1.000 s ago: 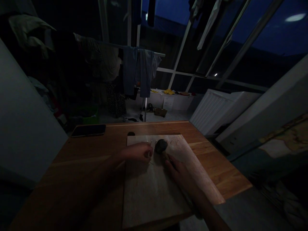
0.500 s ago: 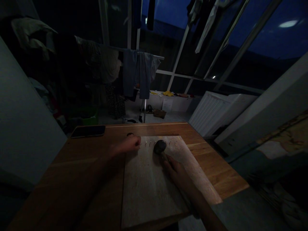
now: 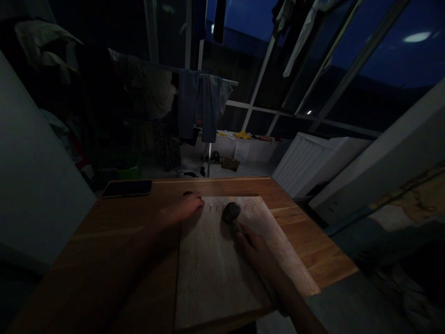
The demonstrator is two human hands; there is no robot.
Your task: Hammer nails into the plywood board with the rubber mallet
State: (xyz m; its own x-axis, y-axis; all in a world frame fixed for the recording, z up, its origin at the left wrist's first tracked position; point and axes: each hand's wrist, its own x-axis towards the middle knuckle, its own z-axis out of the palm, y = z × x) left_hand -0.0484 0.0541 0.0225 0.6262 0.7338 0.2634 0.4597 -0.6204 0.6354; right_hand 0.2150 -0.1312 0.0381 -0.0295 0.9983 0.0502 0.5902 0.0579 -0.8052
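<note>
A pale wooden board (image 3: 212,273) lies on the wooden table, with a row of several thin nails (image 3: 217,207) standing along its far edge. My right hand (image 3: 255,250) is wrapped round the handle of a hammer (image 3: 231,212). Its dark, rounded head rests over the middle of the row and hides part of it. At the board's far left corner is my left hand (image 3: 190,207), fingers curled and pressed together beside the leftmost nails. What those fingers hold, if anything, is hidden. Just beyond it sits a small dark round object (image 3: 187,193), partly covered.
A dark phone (image 3: 128,188) lies at the far left of the wooden table (image 3: 313,246). Beyond the table are hanging clothes (image 3: 200,104), a small cardboard box (image 3: 230,163) and a green basket (image 3: 130,169). A white ribbed unit (image 3: 302,160) stands at the right. The light is dim.
My left fingers have shifted slightly; the thin nail that showed at their tips is now out of sight. My right hand and the hammer stay in the same place.
</note>
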